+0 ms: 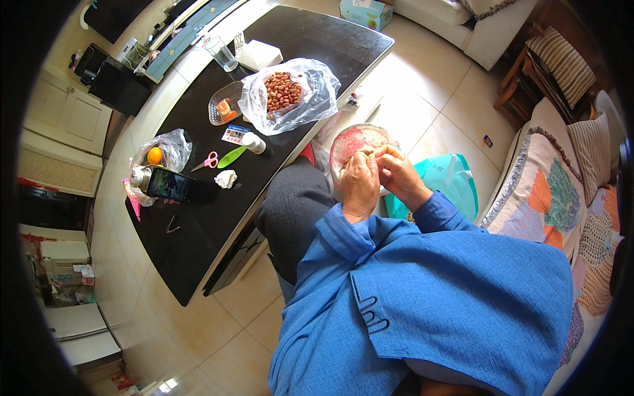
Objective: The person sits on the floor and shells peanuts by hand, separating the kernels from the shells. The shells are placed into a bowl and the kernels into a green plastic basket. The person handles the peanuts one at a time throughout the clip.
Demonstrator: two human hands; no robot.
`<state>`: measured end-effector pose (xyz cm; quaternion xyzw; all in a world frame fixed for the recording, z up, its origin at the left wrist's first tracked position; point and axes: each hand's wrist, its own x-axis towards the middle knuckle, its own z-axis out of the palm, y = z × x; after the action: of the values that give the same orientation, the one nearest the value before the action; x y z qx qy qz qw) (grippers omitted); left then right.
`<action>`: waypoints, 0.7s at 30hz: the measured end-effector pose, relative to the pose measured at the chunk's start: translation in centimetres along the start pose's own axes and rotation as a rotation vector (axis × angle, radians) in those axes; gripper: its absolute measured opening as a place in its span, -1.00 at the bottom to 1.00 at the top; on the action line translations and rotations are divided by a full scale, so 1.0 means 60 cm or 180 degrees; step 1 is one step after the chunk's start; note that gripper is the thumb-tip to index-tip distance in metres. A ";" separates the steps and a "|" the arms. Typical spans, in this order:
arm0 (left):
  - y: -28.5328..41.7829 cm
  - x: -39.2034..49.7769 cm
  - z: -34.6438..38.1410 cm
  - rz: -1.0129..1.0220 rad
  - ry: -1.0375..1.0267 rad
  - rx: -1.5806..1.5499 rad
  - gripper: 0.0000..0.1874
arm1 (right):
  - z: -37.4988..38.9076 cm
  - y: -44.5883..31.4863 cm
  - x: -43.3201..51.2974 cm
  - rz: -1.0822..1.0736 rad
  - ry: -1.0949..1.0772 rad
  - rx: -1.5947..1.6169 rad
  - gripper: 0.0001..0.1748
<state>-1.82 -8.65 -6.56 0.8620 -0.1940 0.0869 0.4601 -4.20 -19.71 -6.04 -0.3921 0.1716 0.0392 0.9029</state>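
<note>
My left hand (358, 184) and my right hand (397, 173) meet over a round bin (375, 134) with a pale liner and pink-red patches inside. Pinched between the fingertips of both hands is a small brown piece (367, 153), maybe a nut or shell; the fingers partly hide it. Close beside my right wrist, a teal bag (447, 180) stands with its mouth open on the floor. On the black table (307, 34) to the left lies a clear plastic bag (317, 111) holding many reddish-brown nuts (282, 92).
The table also bears pink-handled scissors (212, 159), a green-handled tool (232, 157), a white bottle (254, 143), crumpled tissue (226, 179), a phone (171, 184), an orange fruit (154, 155), a glass (221, 54) and a clear tray (219, 101). A sofa (540, 173) runs along the right.
</note>
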 end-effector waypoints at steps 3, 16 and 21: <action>0.002 0.000 -0.002 -0.0119 -0.0011 0.0135 -0.79 | 0.005 0.004 -0.003 -0.0024 -0.0066 0.0139 -0.92; -0.013 0.004 0.002 -0.0262 0.0203 0.0069 -0.79 | 0.013 0.015 -0.007 -0.0058 -0.0251 0.0427 -0.91; -0.011 0.005 -0.001 -0.0550 0.0244 -0.0412 -0.77 | 0.004 0.008 -0.005 0.0070 -0.0643 0.0181 -0.85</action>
<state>-1.28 -8.34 -6.90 0.8401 -0.1065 0.0671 0.5276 -4.52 -19.19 -6.15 -0.3586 0.0851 0.0836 0.9259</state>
